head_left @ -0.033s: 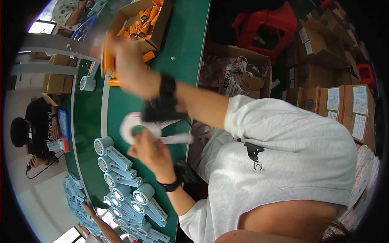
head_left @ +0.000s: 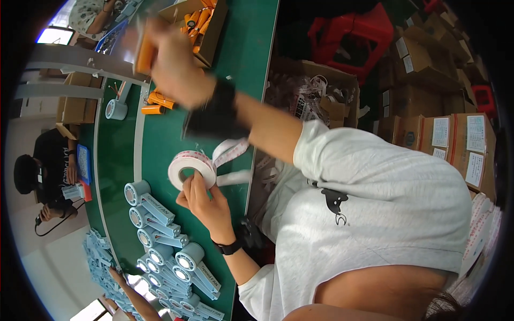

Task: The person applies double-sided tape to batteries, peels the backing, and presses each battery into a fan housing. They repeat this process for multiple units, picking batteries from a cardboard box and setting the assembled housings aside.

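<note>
My left hand [head_left: 206, 206] has its fingers hooked in the core of a roll of white tape [head_left: 179, 174] with pinkish printing round its edge. A loose strip of tape [head_left: 235, 178] trails to the right from it. Higher up, my right hand [head_left: 174, 67] is blurred by motion and closed around an orange cylindrical battery [head_left: 145, 56]. Just below it, several orange batteries [head_left: 159, 100] lie on the green table. Beyond the hand stands a cardboard box of orange batteries [head_left: 217, 45].
Pale blue handheld fans [head_left: 152, 211] stand in rows at the table's lower part. One more fan [head_left: 116, 108] is beyond a rail. A carton of scrap liner [head_left: 334, 101] and a red stool [head_left: 356, 40] are to the right. A co-worker [head_left: 51, 166] sits across.
My right hand has moved up toward the box, baring the batteries on the table. The tape roll has shifted slightly right and tilted, showing its printed edge.
</note>
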The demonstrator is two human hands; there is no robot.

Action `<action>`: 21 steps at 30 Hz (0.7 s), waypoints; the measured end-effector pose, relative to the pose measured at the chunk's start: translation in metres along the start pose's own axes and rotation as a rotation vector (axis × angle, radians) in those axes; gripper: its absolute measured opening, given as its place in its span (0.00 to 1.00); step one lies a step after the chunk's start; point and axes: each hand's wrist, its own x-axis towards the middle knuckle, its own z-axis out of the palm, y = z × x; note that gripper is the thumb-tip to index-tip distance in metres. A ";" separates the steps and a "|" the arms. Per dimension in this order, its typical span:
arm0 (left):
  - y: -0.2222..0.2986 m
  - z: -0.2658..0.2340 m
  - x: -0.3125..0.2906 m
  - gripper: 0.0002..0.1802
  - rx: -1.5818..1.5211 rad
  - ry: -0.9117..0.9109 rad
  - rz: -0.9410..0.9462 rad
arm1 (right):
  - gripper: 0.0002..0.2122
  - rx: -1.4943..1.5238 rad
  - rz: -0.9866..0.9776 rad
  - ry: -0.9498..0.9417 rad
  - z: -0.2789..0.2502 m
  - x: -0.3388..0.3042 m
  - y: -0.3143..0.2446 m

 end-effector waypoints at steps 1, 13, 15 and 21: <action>-0.002 0.001 0.003 0.17 0.012 -0.004 -0.017 | 0.06 0.074 0.025 -0.042 0.008 0.010 -0.004; -0.130 -0.086 0.071 0.28 0.438 -0.235 0.186 | 0.14 -0.683 0.414 -0.581 -0.036 -0.046 -0.027; -0.153 -0.103 0.063 0.30 0.662 -0.400 0.181 | 0.14 -0.594 0.516 -0.582 -0.035 -0.056 -0.016; -0.140 -0.079 0.077 0.29 0.056 -0.729 -0.276 | 0.13 -0.646 0.694 -0.729 -0.031 -0.064 -0.019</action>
